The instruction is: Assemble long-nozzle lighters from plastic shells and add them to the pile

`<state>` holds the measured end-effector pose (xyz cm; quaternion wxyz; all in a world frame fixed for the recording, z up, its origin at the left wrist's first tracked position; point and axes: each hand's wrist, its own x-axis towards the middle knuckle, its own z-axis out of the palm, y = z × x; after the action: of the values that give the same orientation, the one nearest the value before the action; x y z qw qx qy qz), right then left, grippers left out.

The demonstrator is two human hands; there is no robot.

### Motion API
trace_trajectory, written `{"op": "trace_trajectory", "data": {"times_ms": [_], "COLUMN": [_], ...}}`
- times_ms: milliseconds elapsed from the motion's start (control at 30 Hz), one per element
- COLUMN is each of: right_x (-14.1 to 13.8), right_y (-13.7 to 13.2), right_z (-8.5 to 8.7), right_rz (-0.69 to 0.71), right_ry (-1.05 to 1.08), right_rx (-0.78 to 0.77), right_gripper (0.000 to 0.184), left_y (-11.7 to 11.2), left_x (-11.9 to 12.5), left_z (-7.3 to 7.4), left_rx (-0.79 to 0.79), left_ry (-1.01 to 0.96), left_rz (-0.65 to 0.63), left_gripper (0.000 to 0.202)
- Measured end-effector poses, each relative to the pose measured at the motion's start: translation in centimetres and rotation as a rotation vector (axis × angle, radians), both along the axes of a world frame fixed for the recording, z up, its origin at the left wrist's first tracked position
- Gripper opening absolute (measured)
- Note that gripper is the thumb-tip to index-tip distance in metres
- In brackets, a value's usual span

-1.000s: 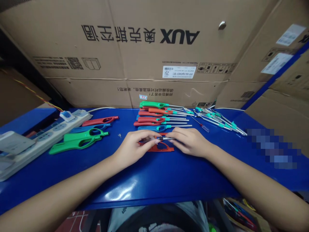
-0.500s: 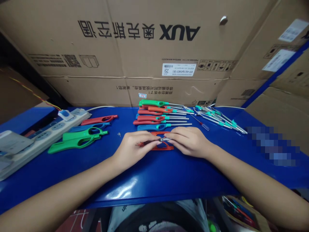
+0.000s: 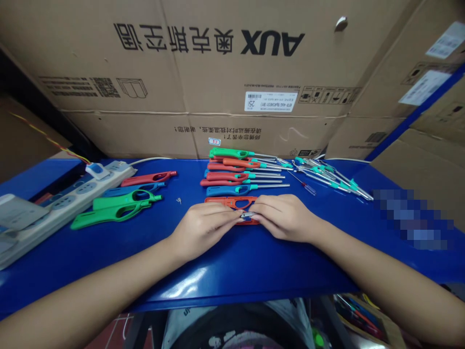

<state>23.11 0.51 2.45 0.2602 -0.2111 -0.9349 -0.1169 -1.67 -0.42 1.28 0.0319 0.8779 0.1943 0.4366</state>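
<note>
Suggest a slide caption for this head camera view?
Left hand and right hand pinch a metal piece by orange shells, lighters lined up beyond.

The left hand (image 3: 203,228), right hand (image 3: 290,218) and both forearms (image 3: 131,271) are bare, above black clothing (image 3: 247,317) with white print (image 3: 229,337) and pale grey fabric (image 3: 177,324) with dark lettering (image 3: 186,312).

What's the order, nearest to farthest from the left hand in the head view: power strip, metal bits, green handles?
1. Metal bits: just left of the left hand.
2. Green handles: farther left.
3. Power strip: left of the handles.
</note>
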Motion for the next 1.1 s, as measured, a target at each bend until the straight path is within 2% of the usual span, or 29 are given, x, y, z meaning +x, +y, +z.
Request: {"op": "trace_trajectory", "data": {"times_ms": [67, 133, 267, 367, 433, 500, 667, 800, 900, 1000, 1100], "right_x": [0.0, 0.0, -0.1, -0.1, 0.1, 0.2, 0.8, 1.6, 2.2, 2.5, 2.7], "right_y": [0.0, -0.1, 0.0, 0.1, 0.1, 0.2, 0.6, 1.4, 2.0, 2.3, 2.2], "right_z": [-0.1, -0.2, -0.5, -0.5, -0.3, -0.1, -0.3, -0.4, -0.2, 0.3, 0.8], "right_rz": [-0.005, -0.003, 0.024, 0.025, 0.015, 0.014, -0.004, -0.059, -0.090, -0.064, 0.016], "right_ry": [-0.011, -0.015, -0.032, -0.096, -0.127, -0.125, -0.058, 0.040, 0.070, 0.078, 0.060], "right_rx": [-0.022, -0.026, -0.004, 0.025, 0.034, 0.023, -0.053, -0.144, -0.285, -0.485, -0.661], "right_gripper": [0.020, 0.020, 0.023, 0.027, 0.031, 0.033, 0.030, 0.026, 0.026, 0.023, 0.022], "left_y": [0.0, -0.1, -0.2, -0.1, 0.1, 0.2, 0.3, 0.4, 0.4, 0.5, 0.7], "left_x": [0.0, 0.2, 0.8, 1.3, 1.4, 1.5, 1.4, 1.1, 0.6, 0.1, -0.2], "left_z": [0.0, 0.0, 0.0, -0.2, -0.3, -0.3, -0.4, -0.6, -0.4, 0.3, 0.9], "left_rx": [-0.021, -0.145, -0.594, -0.921, -1.059, -1.112, -1.046, -0.824, -0.589, -0.355, -0.254], "left_ry": [0.008, -0.020, -0.088, -0.145, -0.185, -0.210, -0.210, -0.085, -0.058, -0.020, 0.010], "left_rz": [-0.007, 0.008, 0.076, 0.081, 0.050, 0.019, 0.028, 0.110, 0.193, 0.190, 0.181], "left_gripper": [0.014, 0.012, 0.004, 0.006, 0.008, 0.010, 0.031, 0.044, 0.038, 0.024, 0.009]}}
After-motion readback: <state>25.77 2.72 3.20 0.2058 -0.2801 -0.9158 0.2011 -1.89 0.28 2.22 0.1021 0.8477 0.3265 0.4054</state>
